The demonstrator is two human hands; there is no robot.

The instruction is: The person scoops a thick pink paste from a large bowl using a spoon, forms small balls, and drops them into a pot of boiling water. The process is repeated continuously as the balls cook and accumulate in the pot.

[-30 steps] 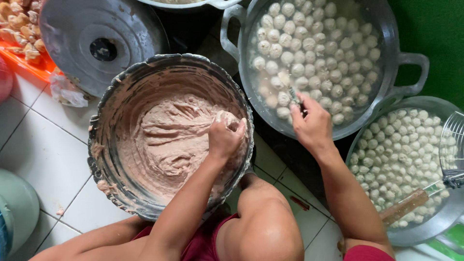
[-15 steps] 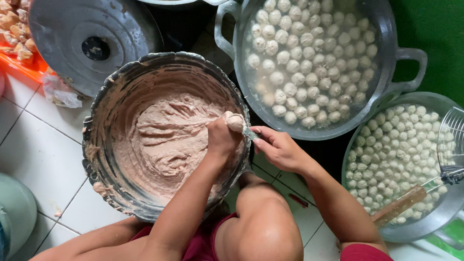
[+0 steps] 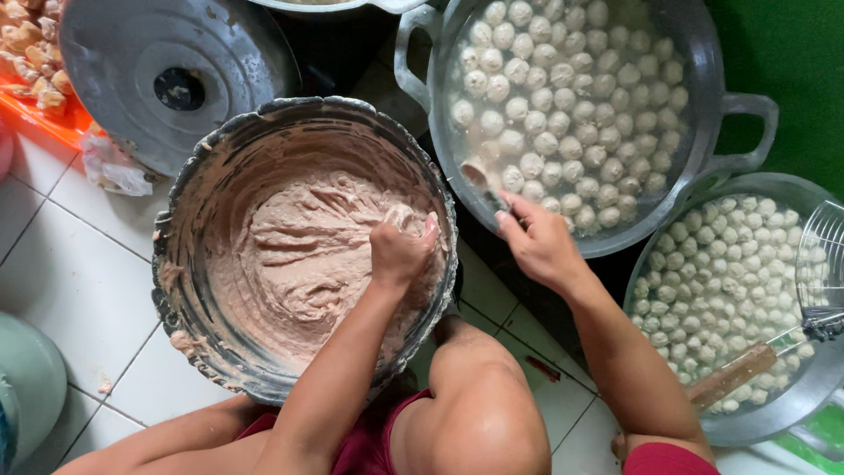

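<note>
Lid: a grey metal lid (image 3: 167, 75) is seen at the floor's top-left.
Tray: an orange tray (image 3: 44, 119) is tucked behind it.
Strainer: a wire strainer (image 3: 822, 264) is propped at the right edge.

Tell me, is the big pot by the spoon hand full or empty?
Full: the big pot holds water crowded with pale balls.

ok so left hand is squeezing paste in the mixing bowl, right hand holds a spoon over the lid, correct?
Not the lid. In the head view the right hand holds the spoon over the pot of meatballs in water. The left hand does squeeze paste in the mixing bowl.
</note>
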